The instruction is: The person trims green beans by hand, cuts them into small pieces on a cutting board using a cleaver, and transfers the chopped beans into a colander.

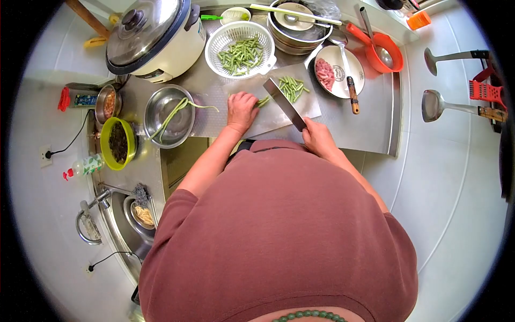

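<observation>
My right hand [317, 135] grips a cleaver [283, 103] by its handle. Its broad blade slants across a thin, pale cutting mat [280, 121]. My left hand [243, 110], fingers curled down, holds green beans [263, 101] just left of the blade. To the right of the cleaver lies a pile of cut green bean pieces [293, 88]. A white colander [213, 42] behind the mat contains more cut pieces. Left of my left hand, a few long whole beans [173, 117] hang over a steel bowl [149, 103].
A large cooker [174, 51] stands back left. Right of the mat are a plate [355, 67] with pink sliced meat [324, 74], a spatula [350, 80] and a red ladle-like scoop [397, 51]. A yellow-green bowl [104, 140] and the sink [120, 220] are at left.
</observation>
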